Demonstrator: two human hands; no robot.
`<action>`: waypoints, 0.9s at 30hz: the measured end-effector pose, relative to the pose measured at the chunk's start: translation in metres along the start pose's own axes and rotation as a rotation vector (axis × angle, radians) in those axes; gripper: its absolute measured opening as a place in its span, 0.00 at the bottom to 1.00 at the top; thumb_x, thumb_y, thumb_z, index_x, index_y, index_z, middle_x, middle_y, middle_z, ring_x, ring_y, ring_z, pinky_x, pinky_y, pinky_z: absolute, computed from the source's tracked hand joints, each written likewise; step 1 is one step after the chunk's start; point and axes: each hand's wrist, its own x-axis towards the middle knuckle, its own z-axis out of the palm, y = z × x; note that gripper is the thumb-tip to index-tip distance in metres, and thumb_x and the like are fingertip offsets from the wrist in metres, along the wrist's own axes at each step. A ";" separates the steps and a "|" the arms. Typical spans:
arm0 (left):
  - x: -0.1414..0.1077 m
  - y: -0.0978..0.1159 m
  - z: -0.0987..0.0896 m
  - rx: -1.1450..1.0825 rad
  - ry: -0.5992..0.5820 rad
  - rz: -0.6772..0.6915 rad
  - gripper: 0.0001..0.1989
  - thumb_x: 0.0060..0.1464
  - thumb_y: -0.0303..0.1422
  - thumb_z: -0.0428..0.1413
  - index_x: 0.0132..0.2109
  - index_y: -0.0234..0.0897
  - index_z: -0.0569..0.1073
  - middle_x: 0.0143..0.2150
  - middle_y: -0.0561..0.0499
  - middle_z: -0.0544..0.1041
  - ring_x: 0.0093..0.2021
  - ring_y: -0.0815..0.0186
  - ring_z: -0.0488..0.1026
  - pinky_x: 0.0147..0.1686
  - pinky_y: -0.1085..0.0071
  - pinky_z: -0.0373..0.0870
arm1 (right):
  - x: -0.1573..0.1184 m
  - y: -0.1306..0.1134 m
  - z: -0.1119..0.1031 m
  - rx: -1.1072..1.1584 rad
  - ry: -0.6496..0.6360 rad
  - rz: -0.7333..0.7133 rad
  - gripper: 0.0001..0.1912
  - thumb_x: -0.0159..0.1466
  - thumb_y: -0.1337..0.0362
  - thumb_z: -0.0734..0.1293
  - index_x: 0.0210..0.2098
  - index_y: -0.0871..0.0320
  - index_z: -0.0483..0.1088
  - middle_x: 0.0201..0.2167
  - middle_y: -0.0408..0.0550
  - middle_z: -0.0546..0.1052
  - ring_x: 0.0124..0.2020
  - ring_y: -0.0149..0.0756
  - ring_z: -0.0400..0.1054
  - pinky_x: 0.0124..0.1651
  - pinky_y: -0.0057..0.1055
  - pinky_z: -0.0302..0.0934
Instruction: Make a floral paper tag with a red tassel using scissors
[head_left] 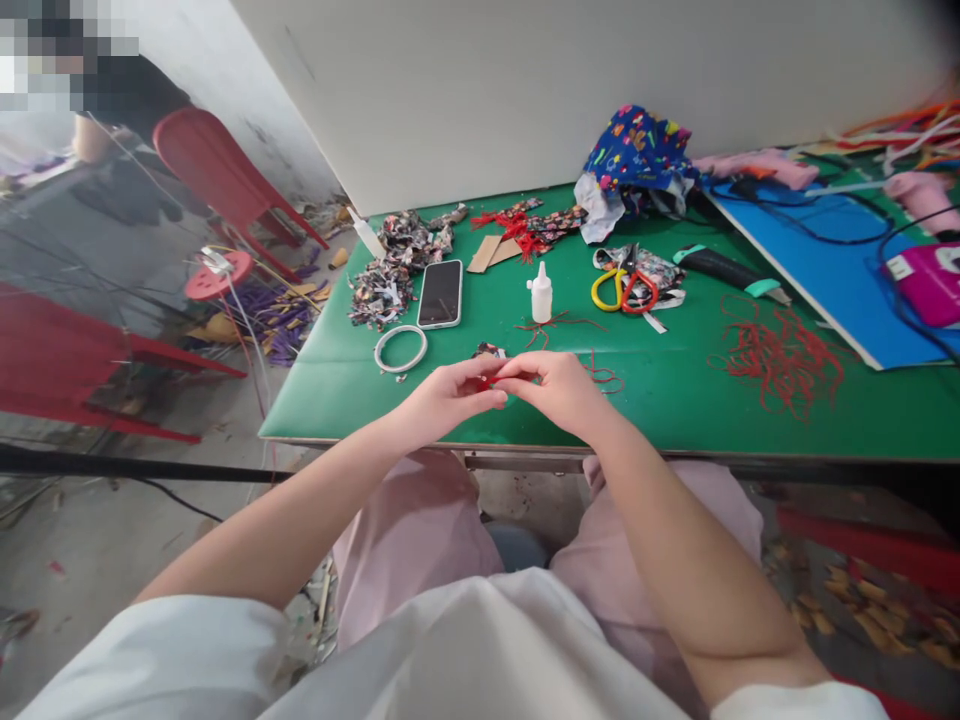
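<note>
My left hand (454,400) and my right hand (551,388) meet over the front edge of the green table (330,395). Between their fingertips they pinch a small red piece (489,381), perhaps cord. Just behind the fingers lies a bit of patterned fabric (489,350). Red cords (604,375) spread to the right of my right hand. A white glue bottle (541,298) stands upright beyond my hands, with more red cord at its base. To the left are a white ring (400,349) and a phone (440,294).
Scissors (626,290) lie on patterned fabric at centre right, near a black-and-teal cutter (727,272). A red cord tangle (784,360) and a blue board (810,260) are farther right. Fabric scraps (390,275) pile up at back left. Red chairs (217,170) stand left.
</note>
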 end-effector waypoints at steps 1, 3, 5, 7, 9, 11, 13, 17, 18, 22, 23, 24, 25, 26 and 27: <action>0.000 -0.001 -0.001 0.022 0.020 -0.039 0.22 0.51 0.38 0.57 0.52 0.37 0.70 0.44 0.47 0.74 0.37 0.67 0.71 0.36 0.70 0.71 | 0.000 0.000 0.000 -0.031 0.010 -0.019 0.06 0.57 0.63 0.66 0.30 0.56 0.76 0.29 0.43 0.78 0.32 0.32 0.69 0.35 0.27 0.59; -0.001 -0.003 -0.004 0.069 0.072 -0.101 0.19 0.51 0.40 0.56 0.48 0.35 0.74 0.38 0.48 0.76 0.32 0.69 0.70 0.33 0.72 0.70 | 0.000 0.000 0.000 -0.066 0.018 -0.046 0.06 0.57 0.62 0.66 0.30 0.55 0.76 0.30 0.43 0.78 0.32 0.32 0.70 0.35 0.27 0.59; -0.003 -0.004 -0.008 0.103 0.140 -0.127 0.19 0.50 0.41 0.56 0.46 0.36 0.75 0.34 0.49 0.77 0.30 0.69 0.70 0.32 0.72 0.70 | 0.000 0.001 0.000 -0.080 0.018 -0.052 0.06 0.58 0.63 0.66 0.31 0.54 0.76 0.30 0.43 0.78 0.32 0.32 0.70 0.35 0.28 0.59; -0.005 -0.003 -0.011 0.137 0.201 -0.136 0.18 0.49 0.41 0.57 0.44 0.36 0.77 0.32 0.49 0.78 0.29 0.69 0.70 0.32 0.71 0.69 | 0.000 0.003 0.000 -0.075 0.020 -0.036 0.05 0.57 0.63 0.66 0.30 0.55 0.75 0.30 0.43 0.78 0.31 0.32 0.70 0.36 0.29 0.60; -0.006 0.000 -0.012 0.179 0.238 -0.138 0.17 0.48 0.40 0.58 0.42 0.35 0.78 0.31 0.49 0.78 0.29 0.68 0.71 0.32 0.71 0.69 | 0.000 0.005 0.001 0.000 0.014 0.012 0.05 0.56 0.62 0.67 0.30 0.55 0.74 0.29 0.43 0.78 0.30 0.32 0.70 0.36 0.29 0.61; -0.007 0.003 -0.012 0.225 0.261 -0.131 0.15 0.47 0.40 0.59 0.39 0.33 0.78 0.30 0.48 0.78 0.29 0.68 0.71 0.32 0.72 0.69 | 0.001 0.007 0.002 0.161 -0.023 0.094 0.06 0.53 0.62 0.69 0.30 0.56 0.71 0.29 0.42 0.77 0.31 0.32 0.70 0.37 0.30 0.63; -0.007 0.006 -0.011 0.261 0.264 -0.114 0.14 0.47 0.39 0.58 0.38 0.33 0.78 0.29 0.48 0.77 0.28 0.68 0.71 0.31 0.72 0.69 | 0.002 0.008 0.004 0.372 -0.074 0.178 0.11 0.51 0.62 0.71 0.30 0.56 0.66 0.29 0.42 0.77 0.33 0.32 0.71 0.38 0.30 0.64; -0.008 0.008 -0.009 0.287 0.254 -0.080 0.13 0.49 0.38 0.57 0.39 0.33 0.77 0.28 0.49 0.76 0.28 0.68 0.71 0.31 0.72 0.69 | 0.005 0.007 0.011 0.648 -0.116 0.251 0.15 0.52 0.63 0.71 0.35 0.56 0.62 0.32 0.41 0.77 0.36 0.29 0.72 0.42 0.29 0.64; -0.008 0.007 -0.009 0.294 0.253 -0.074 0.13 0.49 0.38 0.56 0.39 0.33 0.77 0.29 0.49 0.76 0.28 0.68 0.71 0.31 0.72 0.69 | 0.006 0.007 0.013 0.674 -0.118 0.259 0.15 0.52 0.64 0.71 0.37 0.56 0.63 0.31 0.40 0.76 0.35 0.28 0.72 0.42 0.28 0.64; -0.008 0.007 -0.009 0.370 0.259 -0.046 0.12 0.50 0.37 0.55 0.38 0.34 0.77 0.30 0.49 0.76 0.29 0.68 0.71 0.31 0.72 0.69 | 0.007 0.004 0.016 0.685 -0.089 0.299 0.14 0.51 0.63 0.71 0.36 0.59 0.68 0.22 0.38 0.74 0.24 0.27 0.70 0.32 0.28 0.66; -0.008 0.008 -0.010 0.374 0.266 -0.050 0.12 0.50 0.37 0.55 0.37 0.34 0.77 0.30 0.50 0.76 0.29 0.68 0.71 0.31 0.72 0.68 | 0.007 0.004 0.016 0.673 -0.067 0.299 0.13 0.50 0.62 0.72 0.33 0.60 0.69 0.22 0.39 0.74 0.22 0.27 0.69 0.30 0.28 0.65; -0.008 0.008 -0.010 0.360 0.271 -0.063 0.11 0.50 0.37 0.56 0.37 0.34 0.77 0.28 0.50 0.76 0.28 0.69 0.71 0.30 0.72 0.68 | 0.007 0.003 0.016 0.661 -0.043 0.291 0.12 0.48 0.62 0.73 0.30 0.60 0.70 0.22 0.39 0.74 0.22 0.26 0.69 0.30 0.28 0.66; -0.008 0.008 -0.010 0.326 0.270 -0.085 0.11 0.49 0.37 0.56 0.37 0.34 0.76 0.27 0.51 0.75 0.27 0.69 0.70 0.29 0.73 0.68 | 0.007 0.003 0.016 0.650 -0.018 0.281 0.11 0.47 0.62 0.73 0.27 0.61 0.71 0.22 0.40 0.74 0.22 0.26 0.69 0.31 0.28 0.66; -0.008 0.009 -0.010 0.276 0.271 -0.111 0.11 0.49 0.37 0.57 0.37 0.34 0.76 0.26 0.51 0.75 0.26 0.70 0.70 0.28 0.73 0.67 | 0.007 0.003 0.015 0.642 0.007 0.272 0.11 0.46 0.63 0.74 0.26 0.61 0.71 0.23 0.41 0.75 0.23 0.26 0.69 0.32 0.28 0.67; -0.007 0.009 -0.010 0.216 0.269 -0.145 0.11 0.48 0.37 0.57 0.36 0.34 0.76 0.26 0.51 0.75 0.25 0.70 0.69 0.27 0.73 0.67 | 0.008 0.003 0.015 0.633 0.024 0.267 0.11 0.46 0.63 0.74 0.25 0.61 0.72 0.24 0.41 0.75 0.24 0.26 0.69 0.33 0.28 0.67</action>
